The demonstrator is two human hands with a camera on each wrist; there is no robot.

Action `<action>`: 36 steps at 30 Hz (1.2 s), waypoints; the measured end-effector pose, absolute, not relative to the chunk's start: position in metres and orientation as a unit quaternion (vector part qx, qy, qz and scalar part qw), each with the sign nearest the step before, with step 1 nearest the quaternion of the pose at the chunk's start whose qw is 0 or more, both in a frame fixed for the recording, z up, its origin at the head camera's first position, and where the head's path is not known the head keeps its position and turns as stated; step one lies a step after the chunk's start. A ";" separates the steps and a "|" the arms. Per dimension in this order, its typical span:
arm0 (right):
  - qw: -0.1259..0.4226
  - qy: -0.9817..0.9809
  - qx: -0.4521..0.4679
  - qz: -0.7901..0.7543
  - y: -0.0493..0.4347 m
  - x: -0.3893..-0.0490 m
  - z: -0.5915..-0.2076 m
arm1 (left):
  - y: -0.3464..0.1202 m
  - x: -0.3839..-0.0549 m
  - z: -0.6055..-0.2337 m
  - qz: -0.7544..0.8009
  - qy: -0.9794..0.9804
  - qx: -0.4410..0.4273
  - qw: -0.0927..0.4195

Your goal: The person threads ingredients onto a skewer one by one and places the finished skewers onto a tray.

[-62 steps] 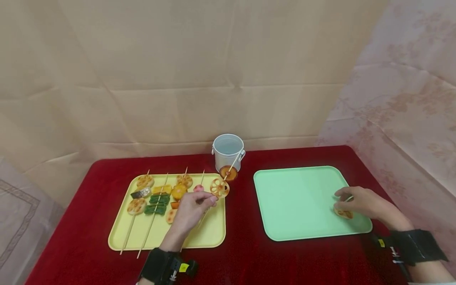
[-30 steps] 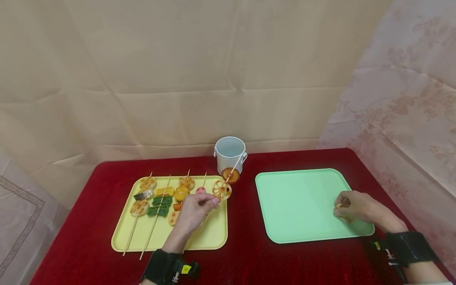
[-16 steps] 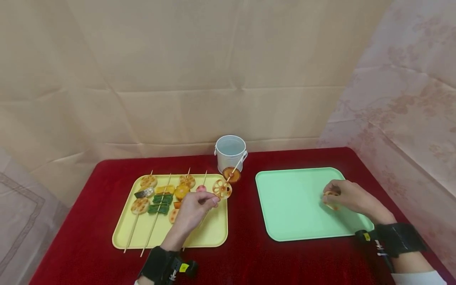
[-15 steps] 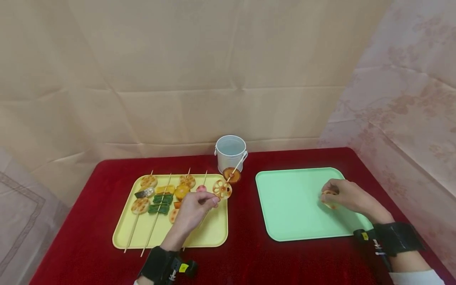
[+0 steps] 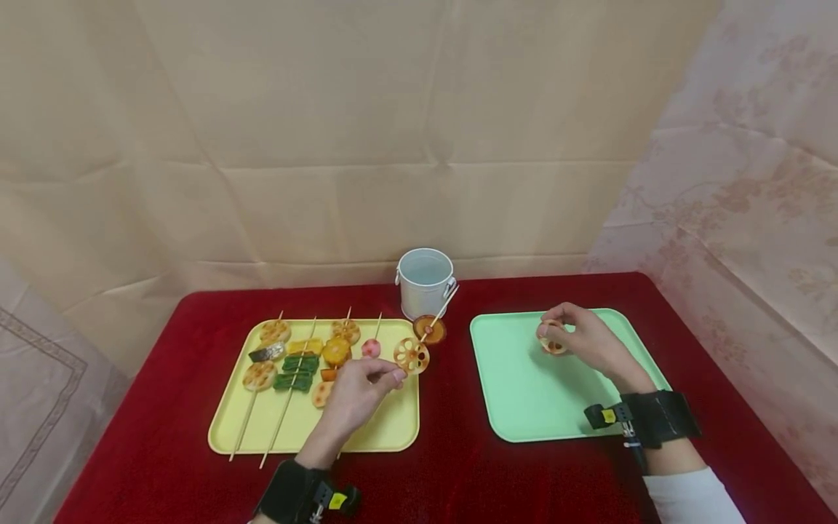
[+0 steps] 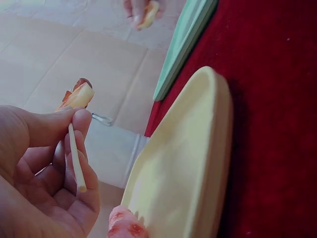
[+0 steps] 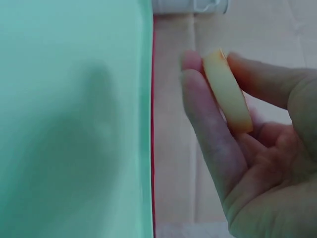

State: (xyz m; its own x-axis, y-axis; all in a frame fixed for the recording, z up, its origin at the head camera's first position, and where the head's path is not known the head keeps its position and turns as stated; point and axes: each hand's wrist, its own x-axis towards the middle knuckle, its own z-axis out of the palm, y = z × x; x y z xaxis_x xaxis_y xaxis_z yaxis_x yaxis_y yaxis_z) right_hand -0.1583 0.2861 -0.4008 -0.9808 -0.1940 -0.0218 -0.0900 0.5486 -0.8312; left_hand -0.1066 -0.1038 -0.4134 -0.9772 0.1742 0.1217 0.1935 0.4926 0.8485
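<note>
My left hand (image 5: 356, 397) pinches a wooden skewer (image 6: 77, 161) between thumb and fingers above the right part of the yellow tray (image 5: 393, 429). Threaded on that skewer are a lotus root slice (image 5: 412, 356) and, nearer its tip, a brown round piece (image 5: 429, 330). Over the green tray (image 5: 524, 407), my right hand (image 5: 585, 338) holds a loose lotus root slice (image 7: 228, 91) by its faces, thumb on one side and fingers on the other. The slice is clear of the tray, which carries the hand's shadow.
Several loaded skewers lie on the yellow tray, among them one with green pieces (image 5: 294, 372) and one with a pink piece (image 5: 371, 348). A small white bucket (image 5: 422, 298) stands behind, between the trays. Red cloth (image 5: 452, 466) covers the table, with a beige curtain (image 5: 327, 218) behind.
My right hand has closed on the lotus root slice at the green tray's right side, lifted it and carried it left and back. The left hand has stayed nearly still with its skewer.
</note>
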 end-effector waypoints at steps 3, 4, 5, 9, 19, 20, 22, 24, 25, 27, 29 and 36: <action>0.044 0.863 -0.069 -0.498 0.275 -0.164 -0.400 | -0.102 -0.105 -0.416 -0.495 -0.861 -0.115 0.008; 0.045 0.853 -0.063 -0.517 0.270 -0.166 -0.399 | -0.102 -0.105 -0.417 -0.496 -0.860 -0.117 0.007; 0.046 0.841 -0.058 -0.536 0.267 -0.168 -0.399 | -0.101 -0.104 -0.418 -0.495 -0.860 -0.120 0.007; 0.056 0.787 -0.038 -0.613 0.249 -0.173 -0.397 | -0.099 -0.102 -0.420 -0.499 -0.858 -0.127 0.002; 0.063 0.692 -0.009 -0.719 0.221 -0.178 -0.399 | -0.096 -0.099 -0.423 -0.502 -0.853 -0.141 -0.005; 0.061 0.686 -0.006 -0.725 0.220 -0.178 -0.400 | -0.096 -0.098 -0.424 -0.504 -0.852 -0.141 -0.008; 0.055 0.680 0.002 -0.731 0.217 -0.178 -0.401 | -0.095 -0.098 -0.424 -0.504 -0.852 -0.139 -0.014; 0.048 0.677 0.010 -0.734 0.216 -0.177 -0.402 | -0.094 -0.098 -0.425 -0.504 -0.852 -0.137 -0.019; 0.045 0.677 0.013 -0.734 0.215 -0.177 -0.403 | -0.093 -0.098 -0.425 -0.504 -0.853 -0.138 -0.019; 0.042 0.679 0.017 -0.733 0.213 -0.177 -0.404 | -0.093 -0.098 -0.427 -0.499 -0.854 -0.144 -0.019; 0.040 0.684 0.019 -0.728 0.211 -0.177 -0.404 | -0.092 -0.098 -0.427 -0.497 -0.855 -0.149 -0.020; 0.042 0.684 0.026 -0.728 0.207 -0.176 -0.401 | -0.092 -0.099 -0.427 -0.493 -0.855 -0.157 -0.035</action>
State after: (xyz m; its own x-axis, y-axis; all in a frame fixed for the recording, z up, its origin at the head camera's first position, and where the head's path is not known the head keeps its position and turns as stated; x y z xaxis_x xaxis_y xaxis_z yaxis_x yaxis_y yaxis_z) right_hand -0.1764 0.2068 -0.4005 -0.9952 -0.0261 -0.0946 0.0961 -0.0603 -0.9935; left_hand -0.0985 -0.0918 -0.4269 -0.9482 0.3028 0.0960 0.2346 0.4639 0.8543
